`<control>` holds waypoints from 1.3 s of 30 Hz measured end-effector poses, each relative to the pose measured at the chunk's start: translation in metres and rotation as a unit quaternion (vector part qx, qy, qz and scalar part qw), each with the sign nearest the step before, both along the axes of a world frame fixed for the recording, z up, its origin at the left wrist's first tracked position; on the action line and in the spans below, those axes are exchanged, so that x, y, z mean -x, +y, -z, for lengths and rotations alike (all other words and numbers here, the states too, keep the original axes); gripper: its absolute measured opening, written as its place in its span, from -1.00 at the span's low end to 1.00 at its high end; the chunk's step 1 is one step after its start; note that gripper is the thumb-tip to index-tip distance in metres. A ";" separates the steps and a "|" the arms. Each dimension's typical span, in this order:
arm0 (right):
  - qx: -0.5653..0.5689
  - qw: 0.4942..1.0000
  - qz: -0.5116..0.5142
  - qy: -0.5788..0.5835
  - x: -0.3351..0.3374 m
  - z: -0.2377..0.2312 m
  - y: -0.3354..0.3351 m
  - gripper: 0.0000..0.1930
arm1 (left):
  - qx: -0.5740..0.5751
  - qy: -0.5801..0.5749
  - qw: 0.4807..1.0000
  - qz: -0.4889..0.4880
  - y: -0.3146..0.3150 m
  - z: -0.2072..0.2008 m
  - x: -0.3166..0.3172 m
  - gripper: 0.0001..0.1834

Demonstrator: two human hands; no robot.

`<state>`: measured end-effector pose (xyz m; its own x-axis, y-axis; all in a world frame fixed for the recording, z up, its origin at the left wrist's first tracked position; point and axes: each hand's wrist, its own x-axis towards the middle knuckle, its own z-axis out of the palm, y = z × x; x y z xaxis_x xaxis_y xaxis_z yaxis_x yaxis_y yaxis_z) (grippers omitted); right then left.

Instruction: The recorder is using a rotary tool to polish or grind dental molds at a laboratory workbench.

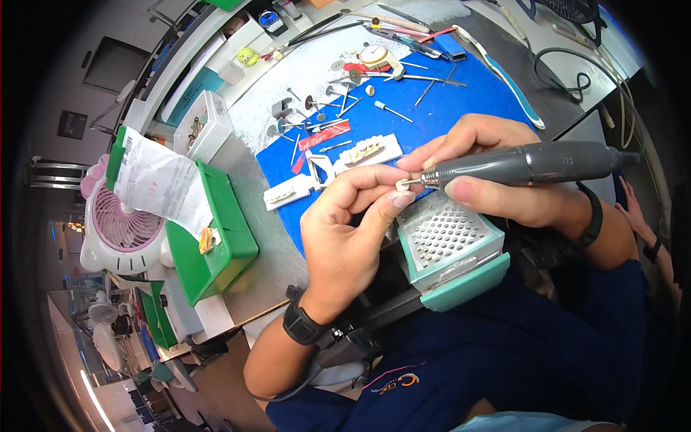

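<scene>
My left hand (pixel 344 234) is closed, pinching a small pale tooth-shaped piece, like a dental crown (pixel 402 185), between thumb and fingertips. In my right hand (pixel 507 204) lies a dark grey rotary handpiece (pixel 547 163), its slim bit pointing left and meeting the crown. Whether the bit touches or sits inside it, I cannot tell. Both hands are close together above a perforated metal grate (pixel 446 234) in a teal-edged drawer (pixel 468 282). Just beyond my left hand, a white dental model (pixel 368 151) and another white model piece (pixel 288 191) rest on a blue mat (pixel 468 108).
Several loose burs and discs (pixel 309 103) lie across the mat, with a toothbrush (pixel 504 75) along its right side. Left stand a green bin (pixel 230 248) holding a paper slip (pixel 162 180), a white box (pixel 205 129) and a pink fan (pixel 122 219). Another person's arm (pixel 637 216) shows far right.
</scene>
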<state>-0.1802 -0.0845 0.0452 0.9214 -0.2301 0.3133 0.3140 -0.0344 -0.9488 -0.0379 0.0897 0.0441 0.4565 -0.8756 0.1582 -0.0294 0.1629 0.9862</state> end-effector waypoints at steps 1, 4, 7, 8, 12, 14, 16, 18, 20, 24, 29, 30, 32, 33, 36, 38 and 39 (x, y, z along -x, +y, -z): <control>-0.002 1.000 0.000 0.003 0.000 0.001 0.000 -0.77 | -0.003 -0.004 1.000 -0.003 0.000 0.000 0.000 -0.80; -0.007 1.000 -0.010 -0.008 -0.001 0.001 -0.001 -0.75 | -0.009 0.001 1.000 0.001 0.000 0.001 0.000 -0.80; -0.003 1.000 -0.006 -0.001 -0.001 0.000 -0.001 -0.75 | -0.012 -0.001 1.000 0.004 0.001 0.001 -0.001 -0.80; -0.002 1.000 -0.007 0.005 -0.001 -0.001 0.000 -0.76 | -0.012 -0.003 1.000 0.002 0.000 0.000 -0.001 -0.80; -0.006 1.000 0.011 -0.011 0.001 -0.003 -0.001 -0.78 | -0.015 0.000 1.000 -0.002 -0.001 0.000 0.000 -0.79; -0.011 1.000 0.013 -0.022 0.002 -0.003 -0.002 -0.79 | -0.018 0.002 1.000 -0.007 -0.002 0.000 0.000 -0.78; -0.015 0.999 0.010 -0.039 0.003 -0.003 -0.004 -0.79 | -0.025 -0.021 0.999 -0.011 -0.003 0.000 0.000 -0.77; -0.023 0.997 -0.039 -0.057 0.002 -0.001 -0.005 -0.80 | -0.015 -0.018 1.000 -0.007 -0.003 0.000 0.000 -0.76; -0.020 0.998 -0.036 -0.056 0.001 0.001 -0.003 -0.80 | -0.014 -0.010 1.000 -0.008 -0.003 0.000 0.000 -0.76; -0.023 0.998 -0.038 -0.054 0.000 0.003 -0.002 -0.81 | -0.005 0.007 1.000 -0.002 -0.002 0.002 0.000 -0.74; 0.003 0.998 -0.016 -0.055 0.002 0.000 -0.001 -0.80 | -0.011 -0.019 1.000 -0.001 -0.001 0.002 -0.001 -0.76; 0.006 0.999 0.005 -0.052 0.002 -0.001 -0.001 -0.80 | -0.012 -0.017 1.000 -0.001 -0.001 0.002 -0.001 -0.76; -0.005 0.999 0.001 -0.038 0.002 -0.001 0.000 -0.80 | -0.015 -0.016 1.000 -0.002 -0.001 0.001 -0.001 -0.77; -0.011 1.000 -0.002 -0.026 0.001 -0.001 0.000 -0.80 | -0.011 -0.007 1.000 0.001 -0.001 0.001 -0.001 -0.77; -0.013 0.999 -0.013 -0.031 0.000 0.000 0.001 -0.80 | -0.004 0.001 1.000 0.005 -0.001 0.001 -0.001 -0.77; -0.015 0.999 -0.014 -0.027 0.000 0.001 0.000 -0.80 | -0.001 0.001 1.000 0.005 0.000 0.001 -0.001 -0.77; -0.019 0.999 -0.016 -0.027 0.000 0.001 0.000 -0.81 | 0.001 0.002 1.000 0.004 0.000 0.002 -0.001 -0.77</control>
